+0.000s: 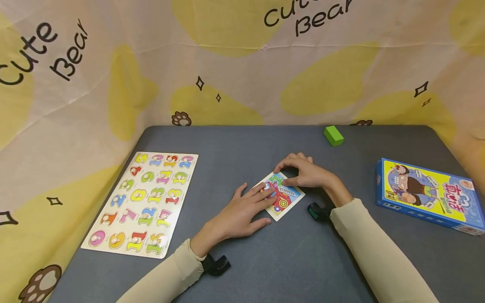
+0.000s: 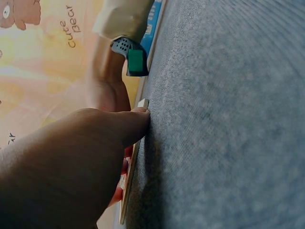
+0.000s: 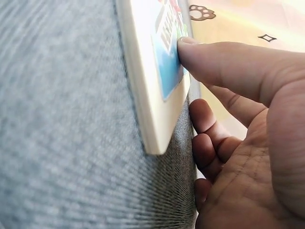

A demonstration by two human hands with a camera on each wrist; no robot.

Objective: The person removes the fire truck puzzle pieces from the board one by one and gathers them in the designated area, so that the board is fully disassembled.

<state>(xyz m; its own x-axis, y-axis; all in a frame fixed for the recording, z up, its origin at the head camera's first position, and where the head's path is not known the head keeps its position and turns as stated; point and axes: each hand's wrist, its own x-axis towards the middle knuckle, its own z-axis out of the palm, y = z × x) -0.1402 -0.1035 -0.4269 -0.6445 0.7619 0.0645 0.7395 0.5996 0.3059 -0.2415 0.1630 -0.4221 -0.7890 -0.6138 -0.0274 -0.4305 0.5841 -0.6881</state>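
Note:
A small wooden picture board point(image 1: 291, 194) with a red vehicle, blue ground and pale border lies on the grey table, turned at an angle. My left hand point(image 1: 242, 214) rests on its left part, fingers spread and straight over the picture, thumb by the near edge. In the left wrist view the board's thin edge point(image 2: 125, 202) shows beside that hand. At the far corner my right hand point(image 1: 303, 170) pinches the board, thumb on the picture and index finger at the edge. The right wrist view shows the thumb point(image 3: 209, 59) on the board's face, other fingers curled beside it.
To the left lies a number puzzle board point(image 1: 151, 206) with colourful pegged digits. A green block point(image 1: 334, 136) is near the back edge. A blue and yellow game box point(image 1: 428, 193) lies on the right. Patterned cloth point(image 1: 235, 63) hangs behind the table.

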